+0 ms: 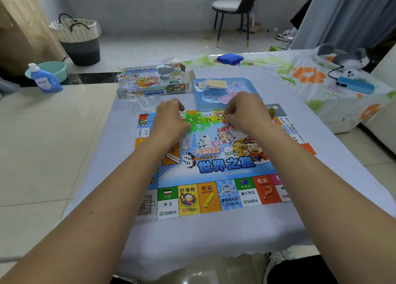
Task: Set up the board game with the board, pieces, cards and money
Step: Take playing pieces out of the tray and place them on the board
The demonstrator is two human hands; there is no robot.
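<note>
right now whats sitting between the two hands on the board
In the head view, a heap of small green plastic pieces lies on the board between the left hand and the right hand.

Bare board near; green pieces beyond.

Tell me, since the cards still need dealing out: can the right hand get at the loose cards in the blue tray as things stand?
Probably yes. The right hand is just in front of the blue tray, whose top is open, and the cards lie uncovered inside with nothing between. Its fingers seem busy with small pieces, though.
</note>
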